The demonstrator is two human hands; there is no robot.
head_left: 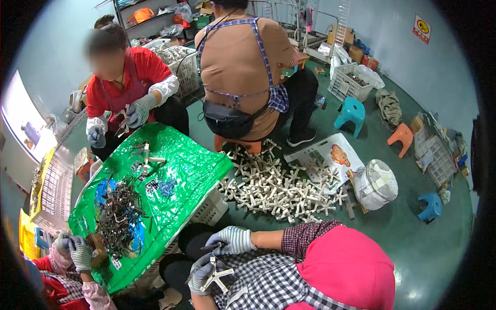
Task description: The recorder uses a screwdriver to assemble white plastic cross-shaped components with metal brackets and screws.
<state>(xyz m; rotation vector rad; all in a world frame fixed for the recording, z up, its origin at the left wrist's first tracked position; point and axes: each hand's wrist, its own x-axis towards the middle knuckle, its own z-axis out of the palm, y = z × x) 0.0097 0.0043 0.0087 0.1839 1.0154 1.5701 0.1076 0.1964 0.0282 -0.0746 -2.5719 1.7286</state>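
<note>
Neither my left hand nor my right hand shows. Closest to me, a co-worker in a pink head cover (351, 268) sits bent over, wearing striped gloves. One of that person's hands (235, 240) holds a small dark tool; the other holds a white star-shaped part (217, 276) with several arms. Across a green plastic sheet (181, 170), a person in red (139, 67) handles a similar white part (123, 120). At the lower left, another person's gloved hands (77, 253) are beside a brown block-like thing (96, 249).
Dark small parts (119, 214) lie heaped on the sheet. White star-shaped parts (281, 188) form a pile on the floor, beside a white bucket (375, 184). A person in brown (243, 67) sits beyond. Stools (351, 116) and crates (351, 82) stand at the right.
</note>
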